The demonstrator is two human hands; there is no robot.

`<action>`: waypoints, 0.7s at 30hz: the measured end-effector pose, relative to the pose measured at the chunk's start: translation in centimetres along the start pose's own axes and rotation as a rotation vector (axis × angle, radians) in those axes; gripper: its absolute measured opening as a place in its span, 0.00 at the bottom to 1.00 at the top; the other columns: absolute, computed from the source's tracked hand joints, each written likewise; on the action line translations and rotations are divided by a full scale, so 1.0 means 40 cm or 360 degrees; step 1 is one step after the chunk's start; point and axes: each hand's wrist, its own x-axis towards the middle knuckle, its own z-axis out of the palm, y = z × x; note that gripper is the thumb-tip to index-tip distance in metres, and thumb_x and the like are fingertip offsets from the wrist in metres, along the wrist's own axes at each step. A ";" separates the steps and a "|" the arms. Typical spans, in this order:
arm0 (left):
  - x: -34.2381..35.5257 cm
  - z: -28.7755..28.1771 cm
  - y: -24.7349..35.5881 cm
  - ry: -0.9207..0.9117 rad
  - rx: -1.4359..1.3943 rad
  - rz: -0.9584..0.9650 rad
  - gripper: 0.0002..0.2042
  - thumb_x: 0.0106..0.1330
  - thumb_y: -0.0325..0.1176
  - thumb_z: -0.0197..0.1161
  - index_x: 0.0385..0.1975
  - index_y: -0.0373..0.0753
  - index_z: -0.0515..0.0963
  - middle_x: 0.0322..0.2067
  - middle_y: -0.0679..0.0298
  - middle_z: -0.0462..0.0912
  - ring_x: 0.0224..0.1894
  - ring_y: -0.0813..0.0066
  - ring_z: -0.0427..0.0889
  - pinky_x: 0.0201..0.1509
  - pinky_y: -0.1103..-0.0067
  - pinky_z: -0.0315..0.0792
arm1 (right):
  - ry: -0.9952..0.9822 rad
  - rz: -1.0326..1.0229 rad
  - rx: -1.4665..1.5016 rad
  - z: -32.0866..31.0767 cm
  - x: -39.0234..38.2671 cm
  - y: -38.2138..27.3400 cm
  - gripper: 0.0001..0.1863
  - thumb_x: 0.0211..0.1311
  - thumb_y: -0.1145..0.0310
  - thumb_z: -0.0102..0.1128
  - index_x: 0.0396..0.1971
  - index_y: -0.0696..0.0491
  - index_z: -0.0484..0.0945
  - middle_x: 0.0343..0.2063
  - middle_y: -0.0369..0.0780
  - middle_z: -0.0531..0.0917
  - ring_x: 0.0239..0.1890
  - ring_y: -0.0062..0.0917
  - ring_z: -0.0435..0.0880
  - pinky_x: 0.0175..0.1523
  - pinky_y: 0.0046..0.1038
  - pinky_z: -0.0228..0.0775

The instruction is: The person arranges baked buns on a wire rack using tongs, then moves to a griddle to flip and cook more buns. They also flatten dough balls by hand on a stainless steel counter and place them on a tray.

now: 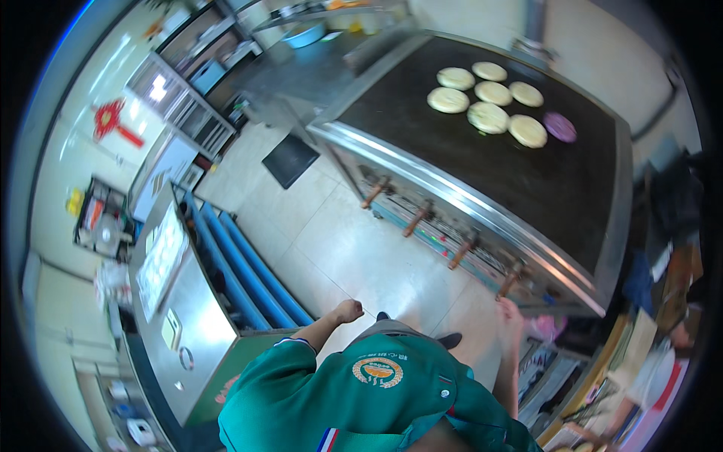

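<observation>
My left hand (pixel 348 309) hangs in front of my green shirt with fingers curled; whether anything is inside them is hidden. My right hand (pixel 508 315), blurred, is at the lowest wooden-handled valve (pixel 510 280) on the front of the large griddle (pixel 467 202); I cannot tell if it grips it. On the dark cooking surface lie several pale, flat dough rounds (pixel 488 117) and one purple round (pixel 560 126), grouped toward the back. More wooden handles (pixel 417 218) run along the griddle's front, below the steel rim.
A steel-topped counter (pixel 207 335) with a clear bag stands at my left, blue curved panels (pixel 237 260) along its side. A black mat (pixel 290 160) lies on the tiled floor ahead. A steel table (pixel 275 71) adjoins the griddle. Cluttered shelving (pixel 625 361) is at my right.
</observation>
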 end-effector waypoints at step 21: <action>-0.723 0.521 -0.252 0.1366 -0.2136 -0.2185 0.25 0.58 0.32 0.66 0.54 0.28 0.71 0.28 0.53 0.85 0.30 0.68 0.85 0.38 0.74 0.78 | -0.2485 -0.1825 -0.0586 1.338 -0.051 -0.790 0.17 0.55 0.66 0.66 0.44 0.56 0.79 0.40 0.46 0.82 0.41 0.43 0.81 0.45 0.38 0.75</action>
